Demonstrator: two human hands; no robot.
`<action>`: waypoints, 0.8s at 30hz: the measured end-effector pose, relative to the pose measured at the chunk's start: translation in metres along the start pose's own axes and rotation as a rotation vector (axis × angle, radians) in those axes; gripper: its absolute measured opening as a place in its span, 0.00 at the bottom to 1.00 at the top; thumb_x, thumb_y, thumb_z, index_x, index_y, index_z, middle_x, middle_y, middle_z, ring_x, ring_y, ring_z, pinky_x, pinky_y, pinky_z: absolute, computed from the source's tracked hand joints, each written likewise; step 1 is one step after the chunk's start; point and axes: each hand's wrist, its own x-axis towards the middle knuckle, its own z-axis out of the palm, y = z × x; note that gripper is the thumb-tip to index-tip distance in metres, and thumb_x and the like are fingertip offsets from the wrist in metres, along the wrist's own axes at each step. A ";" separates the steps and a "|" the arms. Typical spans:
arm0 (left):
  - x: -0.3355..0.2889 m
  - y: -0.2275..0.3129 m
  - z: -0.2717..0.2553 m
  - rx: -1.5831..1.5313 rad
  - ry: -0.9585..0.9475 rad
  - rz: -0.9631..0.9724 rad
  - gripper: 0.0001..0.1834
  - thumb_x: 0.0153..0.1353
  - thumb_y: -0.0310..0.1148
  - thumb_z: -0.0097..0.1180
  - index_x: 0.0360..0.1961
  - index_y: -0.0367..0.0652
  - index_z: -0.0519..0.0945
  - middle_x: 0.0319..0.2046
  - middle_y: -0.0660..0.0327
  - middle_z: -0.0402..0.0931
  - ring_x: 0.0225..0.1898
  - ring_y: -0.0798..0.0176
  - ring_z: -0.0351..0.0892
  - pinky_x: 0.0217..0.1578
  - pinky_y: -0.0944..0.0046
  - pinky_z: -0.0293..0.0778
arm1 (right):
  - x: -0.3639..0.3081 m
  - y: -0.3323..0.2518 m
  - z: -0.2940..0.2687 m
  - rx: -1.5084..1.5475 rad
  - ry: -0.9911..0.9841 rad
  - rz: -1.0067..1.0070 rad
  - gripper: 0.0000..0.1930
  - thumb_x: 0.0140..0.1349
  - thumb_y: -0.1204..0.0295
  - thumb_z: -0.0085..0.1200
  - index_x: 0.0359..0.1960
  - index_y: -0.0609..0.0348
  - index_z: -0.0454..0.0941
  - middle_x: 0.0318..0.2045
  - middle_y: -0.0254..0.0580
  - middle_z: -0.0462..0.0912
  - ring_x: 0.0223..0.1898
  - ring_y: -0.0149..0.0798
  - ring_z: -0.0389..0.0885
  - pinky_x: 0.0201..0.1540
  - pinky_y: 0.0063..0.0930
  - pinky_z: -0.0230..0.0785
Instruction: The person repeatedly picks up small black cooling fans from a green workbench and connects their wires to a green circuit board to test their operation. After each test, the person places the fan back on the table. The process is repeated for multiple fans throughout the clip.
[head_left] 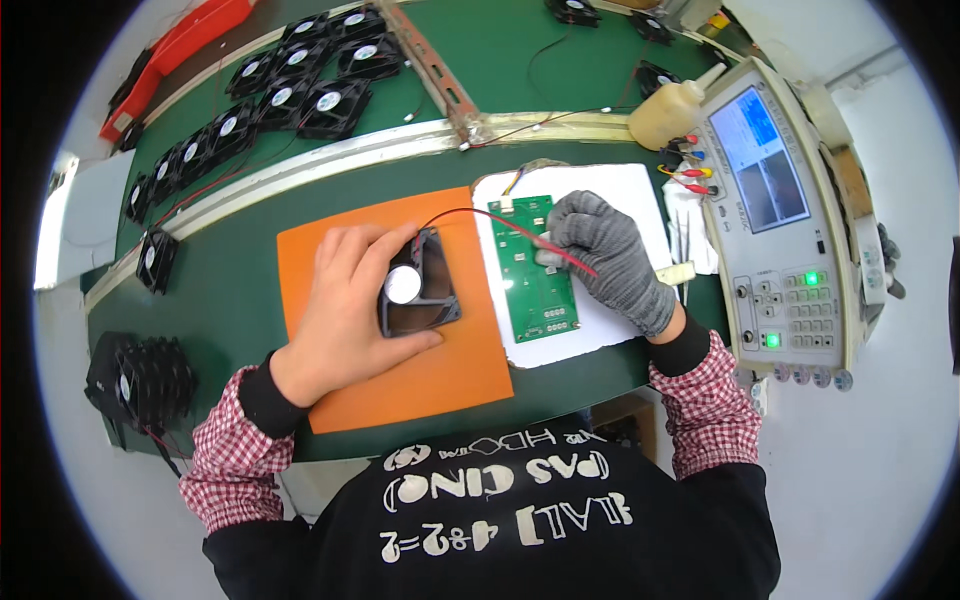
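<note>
A square black cooling fan (432,283) with a pale round hub label lies on an orange mat (455,378). My bare left hand (345,292) grips it from the left, fingers over its far edge and thumb along the near side. From the fan's far corner a thin red wire (478,212) arcs to the right. My right hand (608,252), in a grey knit glove, pinches this wire above a green circuit board (525,285). The wire's end lies by the gloved fingers; its tip is too small to make out. The board rests on a white sheet (625,190).
A test instrument (785,255) with a lit screen stands at the right, clip leads (695,180) at its side. Behind it is a yellowish bottle (665,115). Several fans (280,95) lie beyond a pale rail (300,160); more are stacked (150,380) at the left. Tweezers (682,240) lie right.
</note>
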 end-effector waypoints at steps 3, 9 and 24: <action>-0.002 0.024 -0.021 0.308 0.242 0.252 0.45 0.36 0.38 0.76 0.59 0.38 0.71 0.46 0.52 0.71 0.46 0.47 0.71 0.50 0.51 0.68 | 0.002 0.001 -0.006 0.048 -0.029 0.066 0.11 0.45 0.77 0.69 0.25 0.61 0.77 0.31 0.41 0.76 0.37 0.45 0.77 0.44 0.35 0.72; -0.025 0.051 -0.040 -0.443 0.670 0.557 0.24 0.61 0.47 0.61 0.46 0.36 0.76 0.40 0.47 0.77 0.41 0.49 0.78 0.37 0.54 0.77 | -0.001 0.001 -0.006 0.085 -0.036 0.109 0.09 0.47 0.79 0.69 0.31 0.63 0.83 0.32 0.38 0.77 0.35 0.37 0.78 0.41 0.28 0.72; -0.028 0.063 -0.064 0.092 0.504 0.402 0.26 0.60 0.37 0.58 0.58 0.42 0.68 0.43 0.48 0.77 0.42 0.50 0.79 0.35 0.57 0.75 | 0.005 -0.009 -0.003 -0.017 -0.067 0.067 0.09 0.49 0.73 0.66 0.26 0.59 0.76 0.31 0.40 0.77 0.38 0.44 0.77 0.43 0.37 0.72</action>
